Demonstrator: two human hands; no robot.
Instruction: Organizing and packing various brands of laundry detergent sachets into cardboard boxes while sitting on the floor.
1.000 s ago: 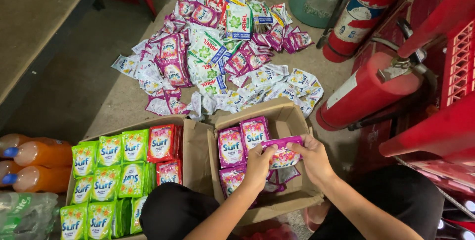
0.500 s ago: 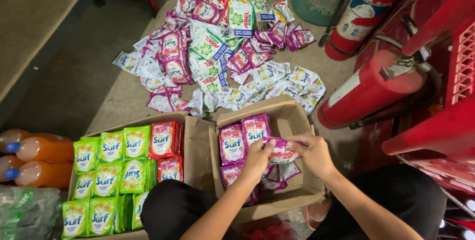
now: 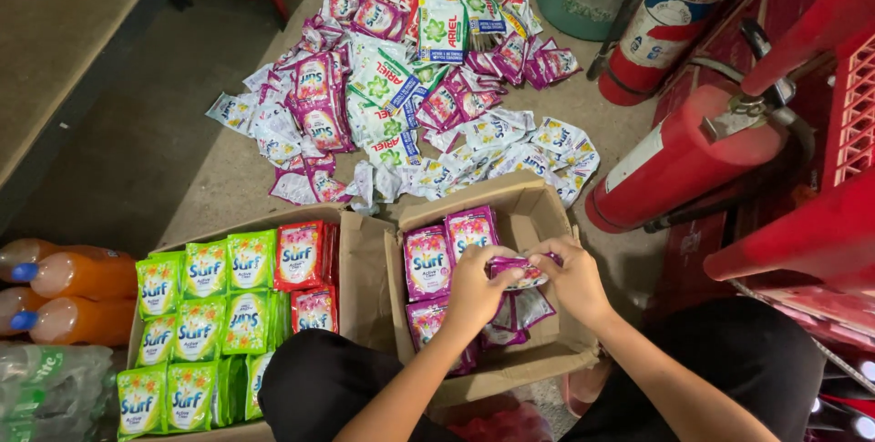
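Closest to me, my left hand (image 3: 474, 289) and right hand (image 3: 574, 280) meet over the small open brown cardboard box (image 3: 547, 223) between my knees. Both hands pinch the same strip of purple plastic detergent sachets (image 3: 515, 271), fingers closed on its top edge, left hand at its left end and right hand at its right end. The strip hangs down into the box, its lower sachets lying over the stack at the bottom. Just left of my hands, more purple sachets of the same kind (image 3: 447, 246) stand upright in rows against the box's left wall.

Touching that box on its left is a wider brown cardboard box (image 3: 360, 260) filled with rows of green sachets (image 3: 205, 314), with a few red sachets (image 3: 301, 255) at its right end. Left of that box lie orange drink bottles with blue caps (image 3: 64, 296).

Farther out, a loose heap of mixed purple, white and green sachets (image 3: 401, 87) spreads over the concrete floor (image 3: 155, 150). To the right, well apart from my hands, two red fire extinguishers (image 3: 684, 159) lie beside red plastic crates (image 3: 848, 114).
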